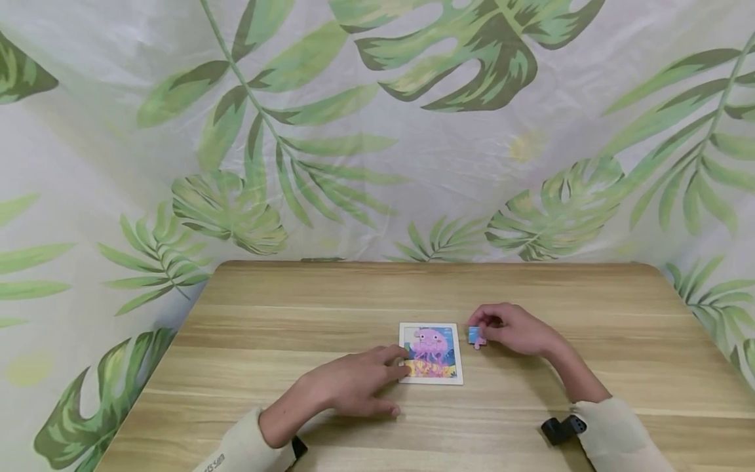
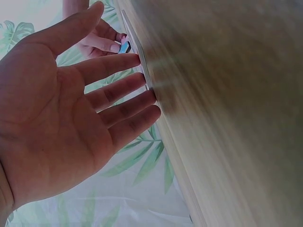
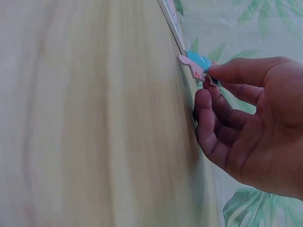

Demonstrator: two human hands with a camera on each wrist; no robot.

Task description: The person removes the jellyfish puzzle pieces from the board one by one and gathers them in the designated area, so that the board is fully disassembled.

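A square jigsaw puzzle (image 1: 432, 354) with a white frame and a pink jellyfish picture lies on the table; its upper left part shows pale, without picture. My left hand (image 1: 367, 381) rests its fingertips on the puzzle's left edge, fingers spread and nearly straight, as the left wrist view also shows. To the right of the frame, my right hand (image 1: 514, 330) pinches a blue and pink puzzle piece (image 3: 194, 66) between thumb and fingers. That piece is apart from the frame, at or just above the tabletop; which of the two I cannot tell.
The wooden table (image 1: 283, 328) reaches back to a leaf-patterned cloth (image 1: 366, 131) hanging behind it. Black devices are strapped at both wrists, the right one (image 1: 563, 429) plainly seen by the sleeve.
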